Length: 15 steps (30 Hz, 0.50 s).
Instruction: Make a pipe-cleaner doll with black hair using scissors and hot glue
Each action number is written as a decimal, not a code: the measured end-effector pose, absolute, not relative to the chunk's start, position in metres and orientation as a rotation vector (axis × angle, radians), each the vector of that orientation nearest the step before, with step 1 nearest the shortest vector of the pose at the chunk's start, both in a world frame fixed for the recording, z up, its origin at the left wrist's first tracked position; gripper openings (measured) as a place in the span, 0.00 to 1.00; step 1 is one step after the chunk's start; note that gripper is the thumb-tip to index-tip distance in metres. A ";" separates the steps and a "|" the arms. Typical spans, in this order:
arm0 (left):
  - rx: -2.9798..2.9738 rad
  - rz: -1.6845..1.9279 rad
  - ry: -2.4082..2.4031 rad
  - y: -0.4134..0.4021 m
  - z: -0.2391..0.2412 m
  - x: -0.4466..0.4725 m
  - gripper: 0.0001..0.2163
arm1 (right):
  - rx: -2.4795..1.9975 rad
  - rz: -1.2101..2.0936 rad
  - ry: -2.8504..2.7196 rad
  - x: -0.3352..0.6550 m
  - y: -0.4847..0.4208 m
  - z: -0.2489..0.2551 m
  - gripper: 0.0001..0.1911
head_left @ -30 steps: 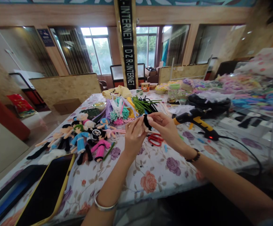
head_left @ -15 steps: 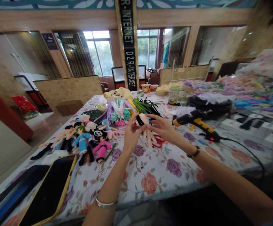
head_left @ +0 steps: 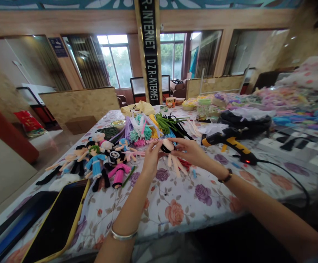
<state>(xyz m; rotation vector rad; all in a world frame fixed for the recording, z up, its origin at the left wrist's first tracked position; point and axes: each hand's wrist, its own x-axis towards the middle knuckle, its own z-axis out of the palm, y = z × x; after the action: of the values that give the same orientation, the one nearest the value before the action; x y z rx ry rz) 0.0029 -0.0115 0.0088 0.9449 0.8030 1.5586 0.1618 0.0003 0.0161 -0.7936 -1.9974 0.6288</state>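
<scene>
Both hands meet above the flowered table (head_left: pixel 180 206) and share one small doll (head_left: pixel 167 146). The left hand (head_left: pixel 151 157) pinches its dark-haired head from one side with thumb and fingertips, and the right hand (head_left: pixel 191 150) closes on it from the other. This fingertip grip probably keeps the head steady and in plain sight, while the pale limbs dangle free below. Red scissors (head_left: pixel 184 163) lie just under the right hand and a glue gun (head_left: pixel 228 140) rests beyond its wrist, seemingly kept within easy reach. Finished dolls (head_left: pixel 98 160) lie grouped past the left hand.
</scene>
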 end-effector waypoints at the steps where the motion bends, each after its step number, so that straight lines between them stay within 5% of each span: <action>1: 0.937 1.537 0.814 -0.012 0.009 0.002 0.14 | -0.800 0.585 -2.010 0.161 0.000 0.016 0.24; 15: 0.752 1.406 0.822 -0.005 0.008 -0.008 0.04 | -0.630 -0.027 -2.276 0.164 0.008 -0.002 0.23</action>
<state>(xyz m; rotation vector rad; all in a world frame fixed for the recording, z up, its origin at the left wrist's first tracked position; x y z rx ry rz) -0.0085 -0.0054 0.0084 0.7520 0.8219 1.4057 0.1643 0.0079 -0.0020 -0.6304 -2.2764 -0.0269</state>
